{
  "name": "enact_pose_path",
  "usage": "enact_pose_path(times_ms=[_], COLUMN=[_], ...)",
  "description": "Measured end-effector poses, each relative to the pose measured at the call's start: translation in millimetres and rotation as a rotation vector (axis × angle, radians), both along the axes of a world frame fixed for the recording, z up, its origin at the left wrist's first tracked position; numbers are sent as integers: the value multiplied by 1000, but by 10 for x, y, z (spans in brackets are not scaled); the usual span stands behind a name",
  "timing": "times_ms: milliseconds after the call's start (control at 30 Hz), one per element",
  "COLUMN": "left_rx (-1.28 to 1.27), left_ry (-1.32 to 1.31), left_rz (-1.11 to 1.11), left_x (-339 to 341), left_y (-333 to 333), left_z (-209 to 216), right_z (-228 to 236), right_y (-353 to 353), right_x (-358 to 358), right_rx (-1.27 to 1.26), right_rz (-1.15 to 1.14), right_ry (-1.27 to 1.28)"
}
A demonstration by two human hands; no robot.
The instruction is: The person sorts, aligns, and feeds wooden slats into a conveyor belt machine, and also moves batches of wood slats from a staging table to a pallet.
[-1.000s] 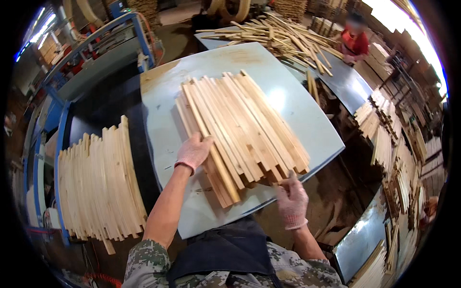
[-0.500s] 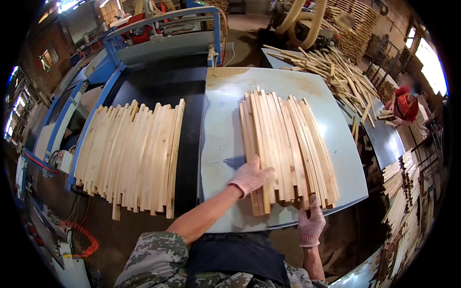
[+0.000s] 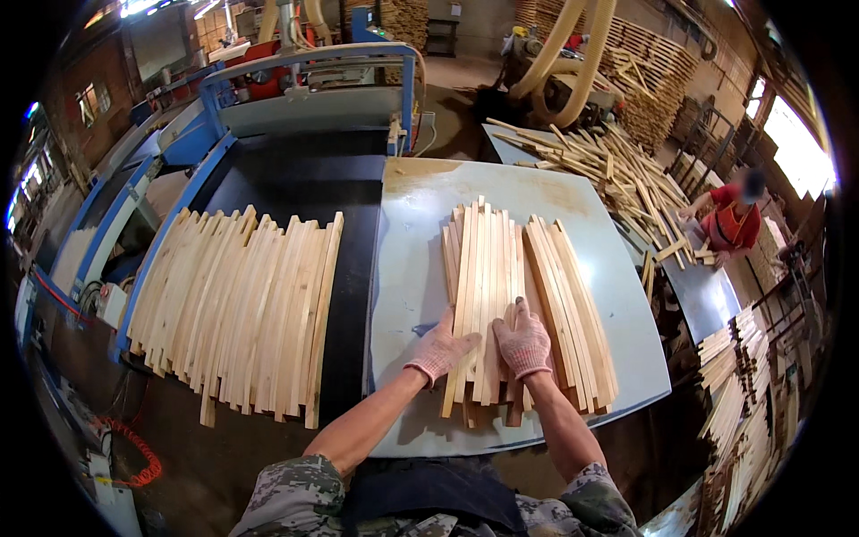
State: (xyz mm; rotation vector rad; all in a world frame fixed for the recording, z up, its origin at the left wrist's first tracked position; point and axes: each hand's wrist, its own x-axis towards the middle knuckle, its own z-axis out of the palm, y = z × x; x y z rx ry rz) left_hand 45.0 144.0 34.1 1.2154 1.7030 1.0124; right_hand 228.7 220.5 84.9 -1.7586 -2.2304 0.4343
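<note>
Both my hands are in pale pinkish work gloves, low on a bundle of wooden strips that lies lengthwise on the pale tabletop. My left hand closes on the bundle's left side, thumb across the top. From the right, my right hand grips the same bundle, its fingers pointing away from me. The hands face each other with several strips between them. Just right of the bundle, past a narrow gap, lie more strips. Some darker strips show underneath, near the front ends.
Left of the table, a wide row of strips rests on the black conveyor belt of a blue-framed machine. Loose sticks are heaped at far right, where a person in red works. More strips are stacked at the right.
My right hand has moved from the front ends up onto the strips, left of where it was. The strips have parted into two groups with a gap. My view has shifted slightly.
</note>
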Motion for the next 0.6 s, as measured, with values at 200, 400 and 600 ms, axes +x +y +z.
enact_pose_path(times_ms=[200, 400, 600], left_rx=[23, 72, -693], left_ry=[-24, 121, 688], left_rz=[28, 144, -113], left_x=[-428, -1152, -1407], left_y=[-461, -1111, -1198], left_z=[414, 405, 832], right_z=[138, 214, -340], right_y=[-357, -747, -812], right_x=[-431, -1178, -1590], right_rx=[40, -79, -235], right_rz=[93, 263, 274], right_ry=[195, 241, 63])
